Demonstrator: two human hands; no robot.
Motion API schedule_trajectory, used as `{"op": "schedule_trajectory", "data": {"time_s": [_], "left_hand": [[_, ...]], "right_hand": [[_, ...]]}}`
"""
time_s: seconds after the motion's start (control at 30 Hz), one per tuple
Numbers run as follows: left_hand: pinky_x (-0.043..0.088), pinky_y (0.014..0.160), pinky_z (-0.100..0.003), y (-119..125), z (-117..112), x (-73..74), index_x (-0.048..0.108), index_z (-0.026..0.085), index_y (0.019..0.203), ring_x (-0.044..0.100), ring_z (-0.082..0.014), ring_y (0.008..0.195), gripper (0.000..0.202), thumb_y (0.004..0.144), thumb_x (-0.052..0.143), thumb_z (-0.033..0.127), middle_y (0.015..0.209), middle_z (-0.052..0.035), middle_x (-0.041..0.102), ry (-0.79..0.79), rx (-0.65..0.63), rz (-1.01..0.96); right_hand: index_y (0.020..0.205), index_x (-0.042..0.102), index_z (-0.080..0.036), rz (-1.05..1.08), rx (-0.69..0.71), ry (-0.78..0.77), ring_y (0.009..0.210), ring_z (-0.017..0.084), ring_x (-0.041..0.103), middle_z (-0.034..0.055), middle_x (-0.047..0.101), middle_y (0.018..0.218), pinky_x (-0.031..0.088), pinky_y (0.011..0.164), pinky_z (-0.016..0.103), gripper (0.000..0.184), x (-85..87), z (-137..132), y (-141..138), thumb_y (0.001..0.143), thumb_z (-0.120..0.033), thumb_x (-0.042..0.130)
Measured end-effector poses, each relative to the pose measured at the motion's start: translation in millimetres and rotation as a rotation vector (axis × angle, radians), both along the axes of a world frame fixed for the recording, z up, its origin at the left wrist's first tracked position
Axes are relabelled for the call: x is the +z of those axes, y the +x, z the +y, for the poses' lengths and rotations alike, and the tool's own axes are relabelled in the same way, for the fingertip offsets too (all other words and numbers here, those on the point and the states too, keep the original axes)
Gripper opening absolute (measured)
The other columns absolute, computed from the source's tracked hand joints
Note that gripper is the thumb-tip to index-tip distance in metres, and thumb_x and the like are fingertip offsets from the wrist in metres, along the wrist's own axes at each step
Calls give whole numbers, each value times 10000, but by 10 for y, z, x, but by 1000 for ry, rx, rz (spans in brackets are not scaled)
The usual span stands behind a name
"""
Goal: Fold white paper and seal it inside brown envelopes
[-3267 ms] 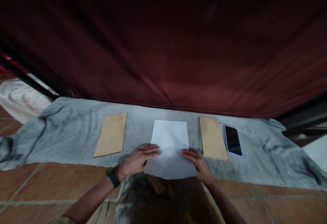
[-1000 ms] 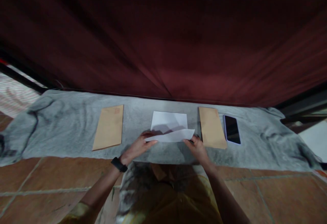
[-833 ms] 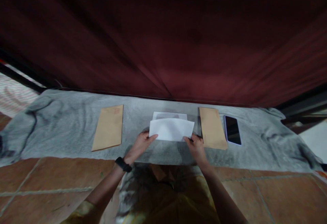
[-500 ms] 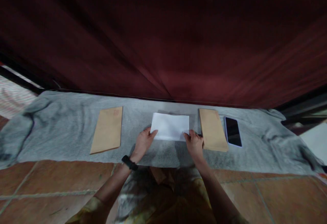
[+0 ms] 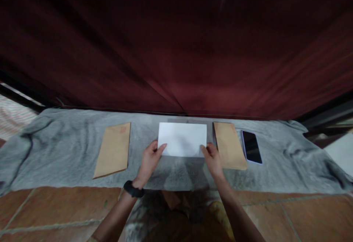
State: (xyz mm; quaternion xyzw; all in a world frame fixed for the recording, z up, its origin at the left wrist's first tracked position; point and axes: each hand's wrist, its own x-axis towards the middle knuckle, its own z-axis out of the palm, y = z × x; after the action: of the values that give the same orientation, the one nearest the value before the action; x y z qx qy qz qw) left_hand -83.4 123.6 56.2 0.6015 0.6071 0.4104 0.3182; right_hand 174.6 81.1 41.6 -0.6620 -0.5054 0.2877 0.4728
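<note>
At the middle of the grey cloth [image 5: 68, 150]: we list one white sheet [image 5: 182, 139], a plain rectangle that is wider than it is deep. It lies flat or nearly flat, with a thin grey shadow along its far edge.
Left hand [image 5: 150, 159]: over the cloth's middle, at the sheet's near left corner. The thumb lies on top of that corner and the other fingers are curled close together at the edge. We read this as a pinch, but we cannot tell how far the fingers reach under the paper.
Right hand [image 5: 213, 157]: over the cloth's middle, at the sheet's near right corner. The thumb is on the paper and the fingers are bunched together beside it, pinching the corner as the left hand does.
Wristband [image 5: 133, 189]: dark, on the left wrist, at the cloth's near edge.
Left brown envelope [image 5: 112, 155]: on the cloth left of its middle. It lies flat and lengthwise, with a faint red mark at its far end, and sits apart from the sheet and from the left hand.
Right brown envelope [image 5: 229, 145]: on the cloth right of its middle, flat, just beside the right hand. We cannot tell whether they touch.
Phone [image 5: 251, 147]: on the cloth further right, just beside that envelope. Its screen is dark and faces up.
Curtain [image 5: 176, 50]: dark red, hanging in folds along the cloth's far edge.
Tiled floor [image 5: 49, 209]: reddish-brown, along the cloth's near edge. Both forearms cross it.
</note>
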Motion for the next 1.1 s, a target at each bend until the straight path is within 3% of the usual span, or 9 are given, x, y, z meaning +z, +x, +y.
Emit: {"op": "schedule_trajectory", "data": {"time_s": [0.2,0.27,0.33,0.43,0.6,0.67,0.8,0.93,1.1], "left_hand": [[408,615,-209,-42,-89,999,616,197,820,528,-107,620,255,861,683,440,647,54,581,297,119,-90],[399,588,-202,-13,-49,1227,621,197,825,512,-99,590,264,827,725,439,627,63,574,339,148,-92],[384,558,-196,29,44,1300,603,195,787,496,-92,565,298,789,755,451,594,70,548,304,131,-136],[372,495,-199,69,199,1134,581,195,782,483,-88,501,383,730,774,522,597,61,589,95,46,-388],[475,563,-253,8,119,548,657,161,1055,644,-161,613,583,616,869,481,800,-26,738,-375,-57,-600],[508,638,-278,-31,5,324,678,142,1070,683,-191,686,626,549,909,402,860,-56,758,-444,-98,-626],[484,605,-284,-72,-130,-33,687,134,941,656,-187,616,562,479,907,366,758,-39,740,-451,10,-590],[474,601,-271,-84,-117,-199,665,155,916,644,-168,614,517,492,882,354,758,-20,735,-388,66,-619],[465,563,-268,-140,-70,-159,669,157,992,640,-166,588,577,492,885,347,728,-5,725,-458,85,-613]], "right_hand": [[947,619,-205,172,27,226,724,151,548,-17,633,777,441,672,250,308,1076,16,110,915,-511,613],[955,616,-206,199,45,272,734,150,564,-12,650,804,457,689,255,292,1300,74,112,906,-494,625],[934,609,-202,211,39,282,722,152,573,-4,662,804,465,683,259,298,1340,170,99,900,-497,611],[879,600,-194,131,15,226,714,177,592,24,674,777,471,662,277,333,1071,332,72,894,-525,566],[960,613,-186,-64,-29,88,737,217,638,68,691,798,490,693,315,395,303,399,63,930,-555,475],[972,616,-188,-147,-36,44,743,224,646,76,693,814,499,692,321,408,80,361,65,944,-554,439],[1123,624,-161,-249,10,-26,727,237,662,73,687,806,532,711,352,401,-157,255,47,954,-470,431],[1399,506,-163,-327,88,95,1102,266,664,152,672,1212,543,954,435,465,-294,19,57,964,-306,424],[1511,440,-257,-443,447,166,1404,210,477,89,528,1492,419,1179,456,686,-427,-484,210,868,-35,347]]}}
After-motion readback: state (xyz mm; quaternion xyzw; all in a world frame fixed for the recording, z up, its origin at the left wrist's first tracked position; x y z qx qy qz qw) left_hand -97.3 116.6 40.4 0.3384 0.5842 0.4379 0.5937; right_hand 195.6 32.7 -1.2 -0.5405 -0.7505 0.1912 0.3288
